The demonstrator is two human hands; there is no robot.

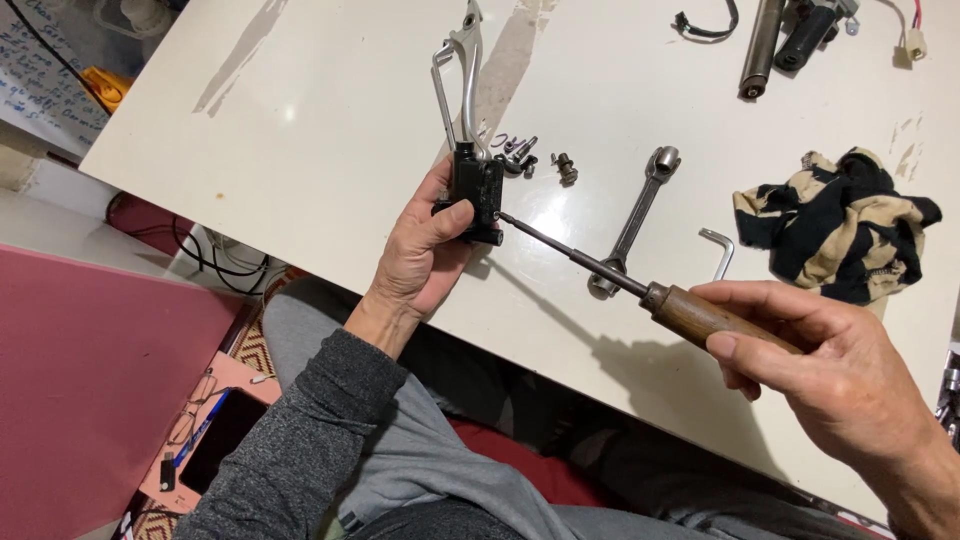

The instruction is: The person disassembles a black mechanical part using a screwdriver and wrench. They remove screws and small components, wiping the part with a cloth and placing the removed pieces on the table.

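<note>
Left hand (425, 255) clenched around black lever housing (476, 190), held over white table (320, 120) edge; silver lever (462, 70) juts away from fingers. Right hand (830, 370) grasping wooden handle of screwdriver (640, 290), tip touching housing's side by left thumb. Between hands, beyond shaft: wrench (635, 220), hex key (720, 250). Small bolts (530, 158) just beyond housing. Striped rag (840, 225) beyond right hand.

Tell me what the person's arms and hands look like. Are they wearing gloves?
No gloves: both hands are bare. The left hand comes out of a long, dark grey speckled knit sleeve that ends at the wrist. The right hand shows no sleeve, just a bare wrist. No rings or watch show.
</note>
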